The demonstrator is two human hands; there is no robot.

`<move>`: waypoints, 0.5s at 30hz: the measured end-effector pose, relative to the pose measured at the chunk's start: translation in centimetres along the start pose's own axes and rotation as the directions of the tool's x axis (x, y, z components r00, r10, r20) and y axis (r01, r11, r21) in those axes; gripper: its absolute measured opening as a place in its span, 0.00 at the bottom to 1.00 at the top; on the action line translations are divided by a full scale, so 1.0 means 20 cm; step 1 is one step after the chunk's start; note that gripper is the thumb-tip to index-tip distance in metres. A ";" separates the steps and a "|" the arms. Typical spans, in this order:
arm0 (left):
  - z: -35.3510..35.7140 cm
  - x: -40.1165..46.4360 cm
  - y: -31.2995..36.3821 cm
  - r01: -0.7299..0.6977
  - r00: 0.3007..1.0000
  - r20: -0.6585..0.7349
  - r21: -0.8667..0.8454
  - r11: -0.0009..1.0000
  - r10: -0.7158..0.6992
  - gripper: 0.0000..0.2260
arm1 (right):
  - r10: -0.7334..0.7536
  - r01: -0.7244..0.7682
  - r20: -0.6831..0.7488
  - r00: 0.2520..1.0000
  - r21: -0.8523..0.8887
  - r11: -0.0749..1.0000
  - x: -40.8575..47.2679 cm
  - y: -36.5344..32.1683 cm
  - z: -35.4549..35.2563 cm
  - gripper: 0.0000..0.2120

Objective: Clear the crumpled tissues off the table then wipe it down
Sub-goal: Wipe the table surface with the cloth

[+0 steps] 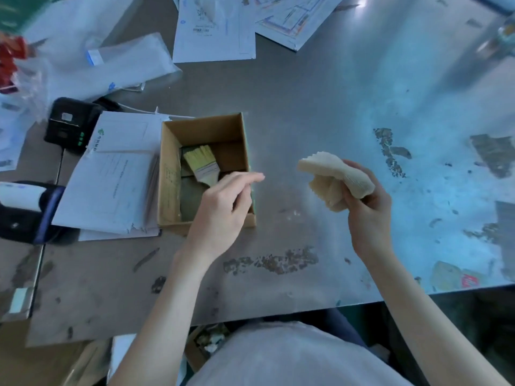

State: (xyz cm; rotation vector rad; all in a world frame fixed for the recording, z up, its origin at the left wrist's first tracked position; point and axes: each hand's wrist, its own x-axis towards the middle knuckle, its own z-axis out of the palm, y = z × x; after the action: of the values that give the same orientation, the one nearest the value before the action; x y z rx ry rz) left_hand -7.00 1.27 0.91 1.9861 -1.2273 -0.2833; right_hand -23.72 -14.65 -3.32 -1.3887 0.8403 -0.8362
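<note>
Head view. We log a right hand (367,210), fingers curled round a folded cream cloth (335,181), held above the metal table (306,107) at about four o'clock from centre. Our left hand (223,210) hovers over the near right corner of an open cardboard box (170,176) at nine o'clock, fingers loosely bent and holding nothing. In the box lies a paintbrush (202,164). Papers (117,174) lie touching the box's left side.

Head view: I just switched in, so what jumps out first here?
The right hand grips a cream cloth above the middle of the stained metal table. To its left, the left hand hangs over an open cardboard box holding a paintbrush.
</note>
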 end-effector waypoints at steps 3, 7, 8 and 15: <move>0.12 -0.02 0.10 -0.056 0.998 -0.031 -0.037 0.998 0.055 0.12 | -0.043 0.040 -0.014 0.999 -0.153 0.987 0.04 0.00 -0.14 0.27; 0.35 -0.02 0.23 -0.016 1.000 0.005 -0.046 0.999 0.016 0.11 | -0.032 0.023 -0.027 0.999 -0.277 0.961 0.11 0.03 -0.43 0.30; 0.39 -0.02 0.25 0.003 1.000 0.009 -0.040 0.999 -0.003 0.11 | -0.031 0.019 -0.035 0.999 -0.302 0.953 0.13 0.04 -0.50 0.30; 0.71 0.00 0.42 0.184 0.982 -0.029 -0.103 0.978 -0.188 0.11 | -0.133 0.019 -0.179 0.975 -0.526 0.851 0.24 0.09 -0.97 0.28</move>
State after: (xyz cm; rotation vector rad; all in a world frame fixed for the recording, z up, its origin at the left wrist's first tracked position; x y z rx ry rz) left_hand -20.32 -7.68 -2.90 2.0125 -0.9847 -0.3892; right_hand -38.48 -28.04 -5.30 -1.8412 1.2481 -0.8606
